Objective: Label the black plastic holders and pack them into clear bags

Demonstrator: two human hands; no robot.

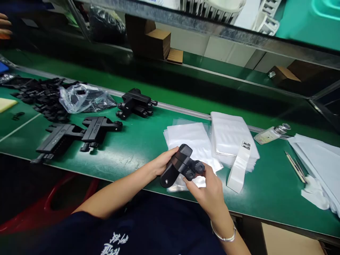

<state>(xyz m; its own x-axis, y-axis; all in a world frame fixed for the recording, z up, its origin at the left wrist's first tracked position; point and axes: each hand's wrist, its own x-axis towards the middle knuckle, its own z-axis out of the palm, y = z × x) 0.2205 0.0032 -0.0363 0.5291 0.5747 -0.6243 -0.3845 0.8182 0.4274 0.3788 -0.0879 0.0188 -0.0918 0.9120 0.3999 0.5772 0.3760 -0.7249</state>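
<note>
- Your left hand point(159, 163) and right hand point(209, 191) share one black part point(182, 165), held over the surface's near edge; each grip is pinched on an end of it.
- Step, as I judge it: you're checking it above the bags point(192, 140). Bagging it would call for freeing one hand.
- Count: one part held, three more point(136, 103) near the far edge, two bag stacks, one bottle point(271, 134).

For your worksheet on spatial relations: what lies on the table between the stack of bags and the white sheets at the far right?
In the head view, a small bottle and thin sticks lie between the bags and sheets.
</note>
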